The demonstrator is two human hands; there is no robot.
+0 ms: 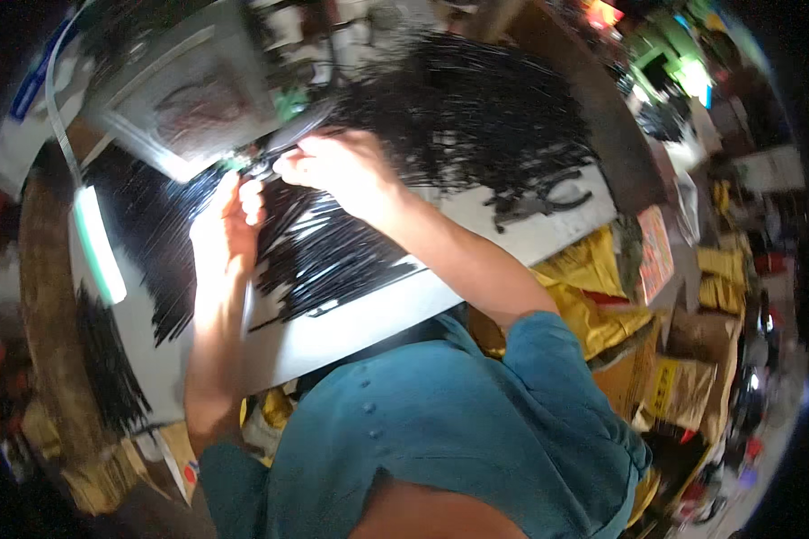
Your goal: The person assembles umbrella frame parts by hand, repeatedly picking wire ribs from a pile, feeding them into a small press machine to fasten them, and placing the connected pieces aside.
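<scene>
My left hand (227, 220) is raised at the machine's near edge, fingertips pinched together. What sits between them is too small and blurred to name. Close beside it, my right hand (346, 171) has its fingers curled and closed, pointing toward the left fingertips. Glare and blur hide what it grips. Just ahead of both hands is a small metal and green fitting (259, 164) on a grey machine with a square panel (198, 112). A dark curved band (306, 124) arcs above the right fingers. Many thin black strips (328, 256) lie beneath my hands on a white tabletop (360, 319).
A large heap of black strips (476, 99) covers the far right of the table. Black-handled pliers or scissors (562, 193) lie near its right edge. A lit tube lamp (99, 242) stands at left. Yellow sacks (584, 269) and cardboard boxes (692, 341) crowd the right side.
</scene>
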